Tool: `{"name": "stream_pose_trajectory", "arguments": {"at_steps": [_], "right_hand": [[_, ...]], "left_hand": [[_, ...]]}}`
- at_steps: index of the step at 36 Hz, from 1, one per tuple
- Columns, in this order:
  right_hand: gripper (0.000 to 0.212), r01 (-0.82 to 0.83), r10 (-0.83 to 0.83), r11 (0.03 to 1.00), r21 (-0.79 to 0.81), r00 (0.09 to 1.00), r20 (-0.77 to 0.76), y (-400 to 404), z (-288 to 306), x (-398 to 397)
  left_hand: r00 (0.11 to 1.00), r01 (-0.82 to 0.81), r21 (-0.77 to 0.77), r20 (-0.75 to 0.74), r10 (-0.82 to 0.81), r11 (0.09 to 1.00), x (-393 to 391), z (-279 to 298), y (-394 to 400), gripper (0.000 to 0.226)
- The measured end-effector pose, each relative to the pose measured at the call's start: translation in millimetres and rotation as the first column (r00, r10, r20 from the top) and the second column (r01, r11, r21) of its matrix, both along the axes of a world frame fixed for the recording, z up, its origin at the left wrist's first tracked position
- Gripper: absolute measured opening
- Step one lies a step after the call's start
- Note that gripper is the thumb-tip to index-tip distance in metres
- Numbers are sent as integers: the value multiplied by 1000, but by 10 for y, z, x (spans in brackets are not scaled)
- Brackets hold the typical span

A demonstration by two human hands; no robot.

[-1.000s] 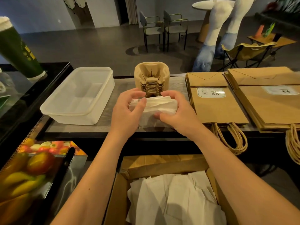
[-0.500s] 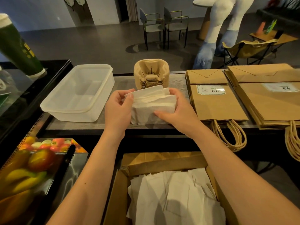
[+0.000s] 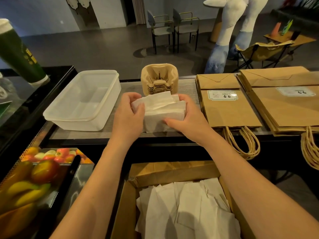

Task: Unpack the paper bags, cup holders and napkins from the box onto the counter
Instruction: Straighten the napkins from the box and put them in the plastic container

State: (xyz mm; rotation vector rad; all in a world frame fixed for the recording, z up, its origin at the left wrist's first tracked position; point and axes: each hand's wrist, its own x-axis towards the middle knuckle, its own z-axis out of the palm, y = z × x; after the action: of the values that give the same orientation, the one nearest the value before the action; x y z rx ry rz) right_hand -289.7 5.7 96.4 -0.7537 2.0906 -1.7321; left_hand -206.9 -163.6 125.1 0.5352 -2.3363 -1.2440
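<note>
Fingers: your left hand [image 3: 126,116] curls its fingers [image 3: 136,107] round the left end of the napkin stack [image 3: 162,111], thumb laid on top; your right hand [image 3: 188,118] clamps the right end, thumb along the front face.
Napkin stack: white, folded, sheets uneven at the top, held between both your hands at the front edge of the counter [image 3: 186,87]; whether its underside touches the surface cannot be told.
Cup holders [image 3: 159,80]: a nested pile of tan pulp trays directly behind the stack, standing on the counter.
Paper bags [image 3: 227,107]: brown, flat, with a printed label, lying just right of your right hand, twisted handles hanging over the front edge; a second pile [image 3: 284,104] lies further right.
Plastic tub [image 3: 82,100]: translucent, open, to the left of your left hand on the same surface.
Box [image 3: 174,173]: cardboard, open, below the counter between your forearms, with loose white napkins [image 3: 186,209] inside.
Green cup [image 3: 19,52]: far left, on a dark glass surface.
Fruit picture [image 3: 34,173]: lower left, blurred.
</note>
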Motion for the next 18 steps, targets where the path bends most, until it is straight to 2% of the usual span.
{"name": "stream_pose_trajectory", "arguments": {"at_steps": [1, 3, 6, 9, 12, 15, 18], "right_hand": [[75, 2, -2, 1000, 5, 1000, -3, -2, 2, 0], [75, 12, -12, 1000, 14, 1000, -6, -2, 8, 5], [75, 1, -1, 1000, 2, 1000, 3, 1, 4, 16], [72, -5, 5, 1000, 1, 1000, -13, 8, 9, 33], [71, -15, 15, 1000, -24, 1000, -8, 22, 7, 35], [72, -8, 8, 1000, -3, 1000, -25, 27, 10, 32], [70, -21, 21, 1000, 2, 999, -45, 22, 3, 31]], "left_hand": [[999, -21, -142, -51, 13, 990, 6, -10, 21, 16], [988, -47, -412, -150, -17, 910, 8, -22, 78, 20], [986, 37, -635, -104, -133, 772, -40, -26, 177, 19], [987, 80, -686, -47, -154, 723, -101, 0, 245, 13], [990, 78, -667, -37, -138, 741, -127, 27, 258, 10], [990, 89, -637, -28, -138, 766, -129, 47, 231, 20], [992, 88, -666, -5, -123, 741, -138, 68, 194, 15]]}}
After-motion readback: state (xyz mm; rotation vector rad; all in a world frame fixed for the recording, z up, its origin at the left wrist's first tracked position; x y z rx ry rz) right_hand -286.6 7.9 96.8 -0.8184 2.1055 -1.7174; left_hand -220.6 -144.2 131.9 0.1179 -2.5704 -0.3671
